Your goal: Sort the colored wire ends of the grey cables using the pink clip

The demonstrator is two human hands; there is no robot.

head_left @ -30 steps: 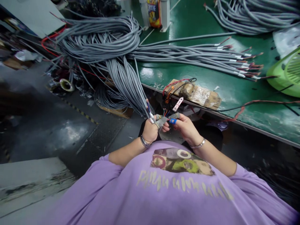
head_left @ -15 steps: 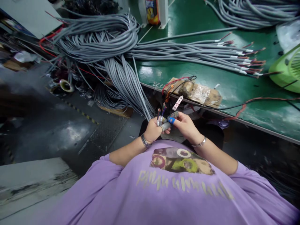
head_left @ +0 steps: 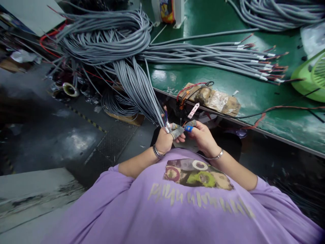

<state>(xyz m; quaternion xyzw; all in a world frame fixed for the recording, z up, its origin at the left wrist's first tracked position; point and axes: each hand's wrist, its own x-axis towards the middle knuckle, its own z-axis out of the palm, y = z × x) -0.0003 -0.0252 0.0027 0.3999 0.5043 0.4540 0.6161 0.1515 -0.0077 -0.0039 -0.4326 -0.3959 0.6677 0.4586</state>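
Green bench (head_left: 223, 84): grey cable bundles (head_left: 203, 56), taped block (head_left: 215, 100), green fan (head_left: 311, 78).

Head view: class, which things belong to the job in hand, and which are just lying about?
In hand: left hand, right hand, hanging grey cables, their coloured wire ends.
Lying about: green fan, stripped cables on bench, taped cardboard block.

Glossy green table (head_left: 228, 88), matt grey plastic cables (head_left: 137, 84)

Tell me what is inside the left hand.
The left hand grips the ends of gray cables, their coloured wires sticking up. Fingers hide the gripped stretch. What the right hand pinches is too small to tell.
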